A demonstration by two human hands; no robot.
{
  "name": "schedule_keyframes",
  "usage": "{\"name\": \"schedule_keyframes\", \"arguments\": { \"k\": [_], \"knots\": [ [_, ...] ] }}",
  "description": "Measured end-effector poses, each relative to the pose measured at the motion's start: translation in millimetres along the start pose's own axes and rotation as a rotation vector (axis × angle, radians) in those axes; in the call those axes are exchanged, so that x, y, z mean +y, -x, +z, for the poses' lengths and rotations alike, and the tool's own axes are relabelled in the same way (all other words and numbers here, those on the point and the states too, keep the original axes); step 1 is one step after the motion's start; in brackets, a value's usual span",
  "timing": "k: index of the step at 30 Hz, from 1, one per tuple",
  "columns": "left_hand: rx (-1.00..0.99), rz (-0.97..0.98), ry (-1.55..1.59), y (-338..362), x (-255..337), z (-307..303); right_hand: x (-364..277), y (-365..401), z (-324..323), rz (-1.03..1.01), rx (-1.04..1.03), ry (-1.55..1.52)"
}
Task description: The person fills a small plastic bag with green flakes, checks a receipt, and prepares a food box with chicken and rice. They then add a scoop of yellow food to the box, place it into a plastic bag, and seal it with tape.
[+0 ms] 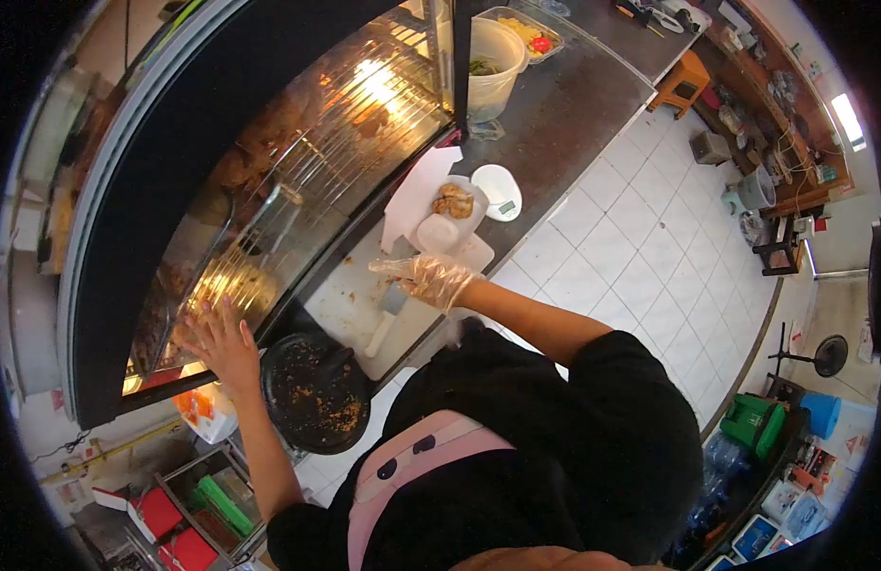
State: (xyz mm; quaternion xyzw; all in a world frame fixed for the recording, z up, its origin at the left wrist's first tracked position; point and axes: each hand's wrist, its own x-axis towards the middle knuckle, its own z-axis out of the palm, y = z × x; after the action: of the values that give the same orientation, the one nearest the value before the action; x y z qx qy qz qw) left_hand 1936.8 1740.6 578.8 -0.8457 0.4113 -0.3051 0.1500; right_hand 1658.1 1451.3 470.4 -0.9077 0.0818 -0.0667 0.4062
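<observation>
My left hand point(224, 350) is bare, its fingers spread at the glass front of the lit display case point(269, 195). My right hand point(429, 282) wears a clear plastic glove over the white cutting board point(350, 303); whether its fingers hold anything is unclear. Just below it on the board lies a cleaver point(381, 333) with a pale handle. Beyond the glove, an open box point(419, 198) holds a browned piece of food point(453, 202) and a small white tub point(438, 233). A white scale point(497, 193) stands beside the box.
A black stone mortar point(315, 393) with a pestle sits near my left forearm. Farther along the dark counter point(564, 105) are a white bucket point(495, 71) and a tray of yellow and red food point(528, 36). An orange stool point(683, 81) stands on the tiled floor.
</observation>
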Motion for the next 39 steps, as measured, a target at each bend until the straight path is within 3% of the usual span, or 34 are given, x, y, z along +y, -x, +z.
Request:
{"name": "schedule_keyframes", "arguments": {
  "k": [2,5,8,11,12,13,15,17,20,22,24,25,28,32,33,39],
  "knots": [
    [0.002,-0.036,-0.005,9.7,-10.8,-3.4,-15.1,-11.2,0.9,0.068,-0.175,0.112],
    [-0.016,-0.100,-0.006,33.0,-25.6,11.4,-46.4,-17.2,-0.6,0.156,-0.265,-0.053],
    [-0.239,-0.220,-0.007,39.3,-10.6,-17.1,-58.8,-31.8,23.2,0.056,-0.269,-0.077],
    [-0.254,-0.265,0.454,58.2,48.9,-46.9,-86.4,-44.7,46.2,0.064,-0.325,-0.114],
    [-0.250,-0.053,0.774,69.5,61.6,-45.7,-97.2,-46.6,51.8,0.064,-0.344,-0.105],
    [-0.143,0.162,0.769,72.7,80.6,-61.1,-106.7,-49.8,60.1,0.072,-0.349,-0.043],
    [-0.028,0.299,1.081,95.1,111.3,-73.0,-104.6,-57.2,97.8,0.148,-0.237,0.027],
    [-0.330,0.030,1.300,131.4,130.1,-72.4,-109.2,-52.7,110.0,0.307,-0.013,-0.075],
    [-0.983,-0.220,1.848,146.1,151.1,-52.7,-98.6,-64.4,131.7,0.566,0.464,0.007],
    [-1.189,-0.376,2.194,147.3,160.5,-56.1,-105.0,-70.6,126.0,0.551,0.693,0.136],
    [-1.024,-0.571,2.489,148.4,166.6,-70.3,-112.5,-75.1,107.4,0.483,0.847,0.229],
    [-0.957,-0.614,2.552,139.2,161.2,-86.5,-118.4,-79.1,91.7,0.433,0.884,0.123],
    [-0.723,-0.672,2.660,113.2,158.3,-91.7,-149.3,-80.0,55.4,0.379,0.912,0.141],
    [-0.566,-0.828,2.782,91.5,159.4,-102.6,-164.2,-84.4,42.4,0.335,0.993,0.046],
    [-0.556,-0.740,2.832,92.7,156.7,-98.5,-157.2,-89.4,53.2,0.306,1.038,0.140],
    [-0.422,-0.748,2.791,78.5,146.8,-104.6,-174.4,-81.9,57.1,0.412,0.944,0.156]
  ]
}}
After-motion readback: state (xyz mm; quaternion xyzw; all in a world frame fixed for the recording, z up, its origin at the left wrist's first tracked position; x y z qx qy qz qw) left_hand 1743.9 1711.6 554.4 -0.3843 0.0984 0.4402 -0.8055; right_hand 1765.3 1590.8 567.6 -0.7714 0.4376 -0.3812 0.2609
